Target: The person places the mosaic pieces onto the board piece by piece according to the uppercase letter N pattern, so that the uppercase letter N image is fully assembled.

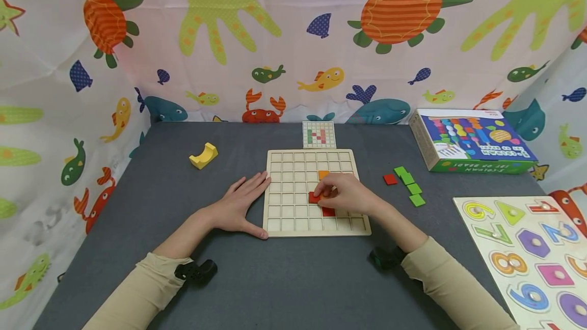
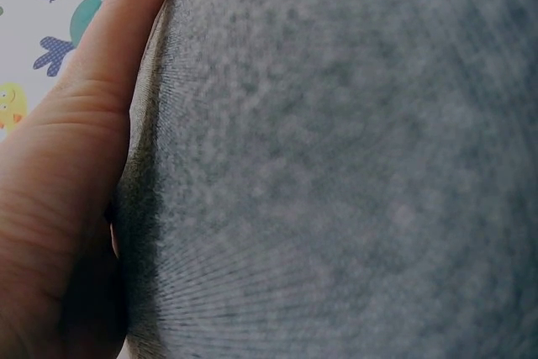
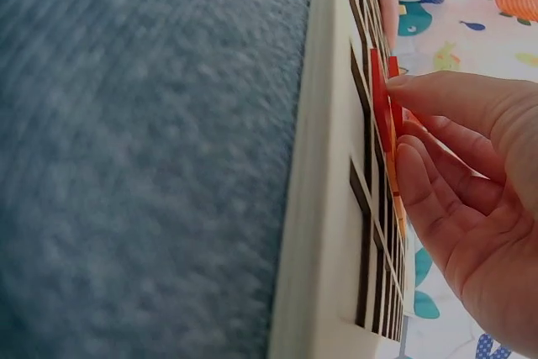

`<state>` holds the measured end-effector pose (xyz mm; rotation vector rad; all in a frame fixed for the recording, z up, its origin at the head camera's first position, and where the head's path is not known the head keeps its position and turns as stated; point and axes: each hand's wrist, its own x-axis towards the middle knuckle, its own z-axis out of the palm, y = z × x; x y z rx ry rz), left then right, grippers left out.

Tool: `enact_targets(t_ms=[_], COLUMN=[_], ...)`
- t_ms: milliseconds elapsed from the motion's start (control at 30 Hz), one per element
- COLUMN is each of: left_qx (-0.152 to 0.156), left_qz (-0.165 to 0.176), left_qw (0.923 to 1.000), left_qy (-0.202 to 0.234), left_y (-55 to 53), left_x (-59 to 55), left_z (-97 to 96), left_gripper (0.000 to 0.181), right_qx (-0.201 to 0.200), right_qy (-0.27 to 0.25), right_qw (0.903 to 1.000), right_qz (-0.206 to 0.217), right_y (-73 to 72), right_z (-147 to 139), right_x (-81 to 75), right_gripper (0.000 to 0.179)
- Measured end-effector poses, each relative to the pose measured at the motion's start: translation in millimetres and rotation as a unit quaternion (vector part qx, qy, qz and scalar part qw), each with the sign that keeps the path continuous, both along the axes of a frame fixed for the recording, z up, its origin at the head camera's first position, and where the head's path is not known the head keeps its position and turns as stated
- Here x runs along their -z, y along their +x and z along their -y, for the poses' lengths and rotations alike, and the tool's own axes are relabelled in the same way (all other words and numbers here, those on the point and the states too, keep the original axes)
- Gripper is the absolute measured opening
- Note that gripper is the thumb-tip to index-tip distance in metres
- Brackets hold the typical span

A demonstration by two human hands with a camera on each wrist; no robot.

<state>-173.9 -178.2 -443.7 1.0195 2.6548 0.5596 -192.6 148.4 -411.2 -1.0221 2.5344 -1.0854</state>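
A wooden grid board (image 1: 286, 233) lies on the dark table, with the right hand (image 1: 346, 193) over its middle. That hand's thumb and fingers pinch a small red square tile (image 1: 314, 197), seen edge-on close over the grid in the right wrist view. Just below the fingers, another red tile (image 1: 328, 212) sits in a cell. An orange tile (image 1: 323, 174) shows above the hand; the palm and fingers hide some cells. The left hand (image 1: 240, 202) is spread flat, its fingertips and thumb touching the board's left edge.
A small pattern card (image 1: 319, 135) stands behind the board. To the right lie a loose red tile (image 1: 390, 179) and several green tiles (image 1: 406, 178). Beyond are a box (image 1: 477, 141) and a number-and-shape puzzle board (image 1: 500, 241). A yellow curved block (image 1: 204, 156) lies at left.
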Motion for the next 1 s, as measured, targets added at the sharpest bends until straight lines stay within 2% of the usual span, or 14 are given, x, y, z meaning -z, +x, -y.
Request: enact_targets(t_ms=[533, 733, 1000], left_qx=[0.006, 0.006, 0.004], left_qz=[-0.003, -0.004, -0.011], left_qw=[1.0, 1.0, 0.9999], left_qy=[0.004, 0.003, 0.005], left_y=[-1.1, -0.8, -0.1], left_x=[-0.2, 0.7, 2.4], left_z=[-2.3, -1.4, 0.7], left_gripper=[0.128, 0.128, 0.128], right_qx=[0.003, 0.05, 0.118], right_qy=[-0.002, -0.006, 0.051], right_qw=[1.0, 0.9987, 0.9917], right_qz=[-0.009, 0.003, -0.011], right_y=[2.2, 0.3, -4.6], right_z=[-3.5, -24.2, -76.8], right_x=[-1.7, -12.7, -19.5], right_gripper=[0.012, 0.018, 0.019])
